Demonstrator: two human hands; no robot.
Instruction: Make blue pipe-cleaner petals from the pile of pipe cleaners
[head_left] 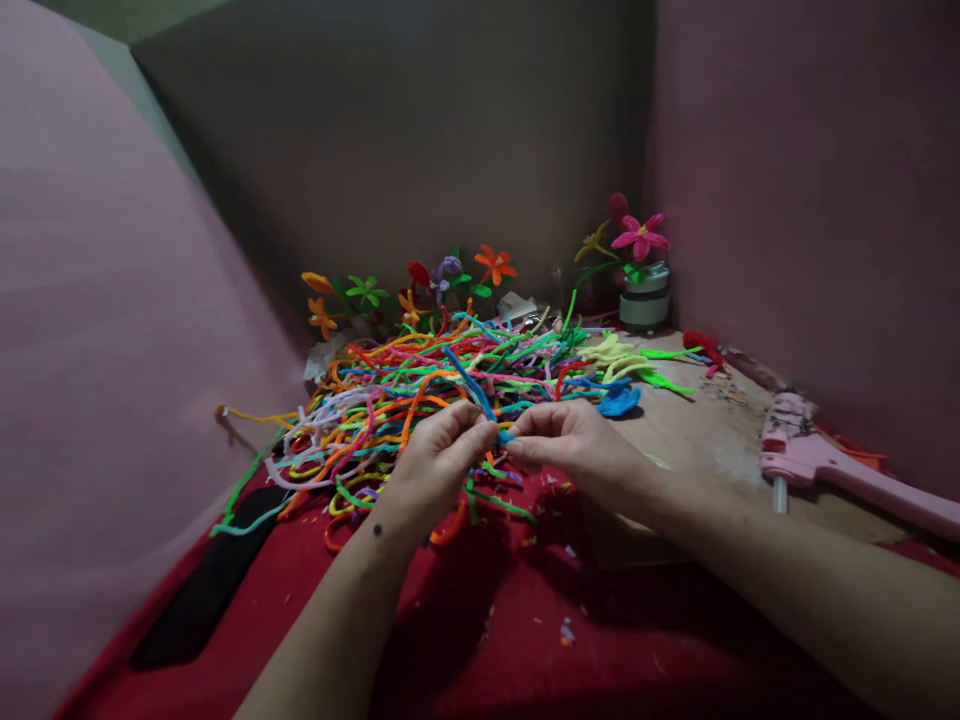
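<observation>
Between my two hands is a blue pipe cleaner, its free end slanting up and to the left. My left hand pinches it between thumb and forefinger. Close on the right, my right hand pinches the short lower part, which looks bent or folded; the fingertips partly hide it. Both hands are in front of a big heap of multicoloured pipe cleaners. A fuzzy blue petal shape lies beside the heap, just beyond my right hand.
A pink glue gun rests at the right on a brown board. Pipe-cleaner flowers stand behind the heap, and a pink flower rises by a grey-green jar. A black strip lies on the red cloth.
</observation>
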